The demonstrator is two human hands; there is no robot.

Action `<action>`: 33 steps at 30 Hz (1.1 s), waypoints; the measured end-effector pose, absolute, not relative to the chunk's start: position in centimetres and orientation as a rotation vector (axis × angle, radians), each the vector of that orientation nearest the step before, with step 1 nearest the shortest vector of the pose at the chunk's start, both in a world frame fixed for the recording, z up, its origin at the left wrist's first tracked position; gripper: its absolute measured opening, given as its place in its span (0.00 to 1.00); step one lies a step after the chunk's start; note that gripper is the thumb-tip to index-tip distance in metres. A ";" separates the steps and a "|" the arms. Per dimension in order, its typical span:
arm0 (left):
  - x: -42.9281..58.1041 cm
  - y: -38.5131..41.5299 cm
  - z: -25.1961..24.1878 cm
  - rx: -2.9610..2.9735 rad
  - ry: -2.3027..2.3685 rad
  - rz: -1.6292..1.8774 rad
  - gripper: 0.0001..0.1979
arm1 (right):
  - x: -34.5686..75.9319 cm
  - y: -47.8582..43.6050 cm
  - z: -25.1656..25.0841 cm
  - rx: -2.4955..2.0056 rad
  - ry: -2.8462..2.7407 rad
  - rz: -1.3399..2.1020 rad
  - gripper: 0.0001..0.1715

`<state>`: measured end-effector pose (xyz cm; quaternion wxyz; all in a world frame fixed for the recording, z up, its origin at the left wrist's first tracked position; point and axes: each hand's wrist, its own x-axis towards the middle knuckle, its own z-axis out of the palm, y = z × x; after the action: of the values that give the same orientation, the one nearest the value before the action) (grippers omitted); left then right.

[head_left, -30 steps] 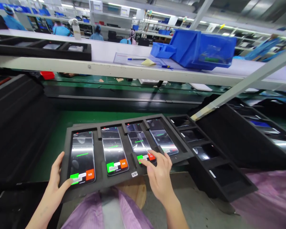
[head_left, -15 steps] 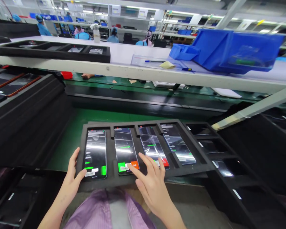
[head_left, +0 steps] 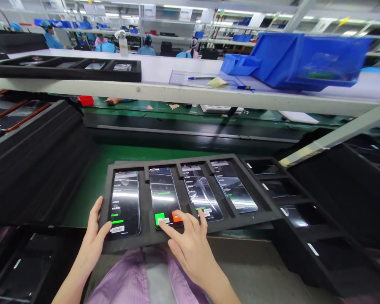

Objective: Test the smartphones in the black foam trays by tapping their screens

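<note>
A black foam tray (head_left: 148,238) tilts in front of me, with smartphones lying in its compartments. My left hand (head_left: 93,236) grips the tray's left side, thumb on the rim beside the leftmost phone (head_left: 125,202), whose lit screen shows a list. Over the second phone (head_left: 164,185) my right hand (head_left: 190,242) has its fingers spread, the index fingertip on or just above the green box at the screen's lower left. A red box is partly under the other fingers. Lists also show on the third phone (head_left: 202,190) and the rightmost phone (head_left: 236,185).
More phone trays (head_left: 304,215) stand at the right, and tall black foam stacks (head_left: 38,160) at the left. A white shelf (head_left: 164,93) crosses ahead, bearing another tray (head_left: 82,74), blue bins (head_left: 304,59), a pen and a spray bottle (head_left: 123,44). Several people sit farther back.
My right hand has shifted left to the green box on the second phone. The third phone's coloured boxes have given way to a list, and the leftmost phone's green box has gone.
</note>
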<state>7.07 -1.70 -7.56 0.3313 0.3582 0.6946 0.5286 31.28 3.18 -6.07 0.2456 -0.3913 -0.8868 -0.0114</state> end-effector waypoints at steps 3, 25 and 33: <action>7.2 -1.7 -7.3 0.878 1.852 1.346 0.30 | 31.5 3.2 -6.0 -1.079 -2.402 -0.035 0.21; 6.2 -2.1 -9.7 0.857 1.965 1.370 0.27 | 32.4 3.7 -6.8 -1.087 -2.278 -0.053 0.22; 7.0 -1.8 -8.9 0.816 2.065 1.289 0.29 | 46.8 9.4 -8.7 -2.082 -1.071 0.111 0.31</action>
<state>6.99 -1.81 -8.87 0.2830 0.3049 0.7715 0.4814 46.78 9.36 -8.65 0.3885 -0.8184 -0.4211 0.0436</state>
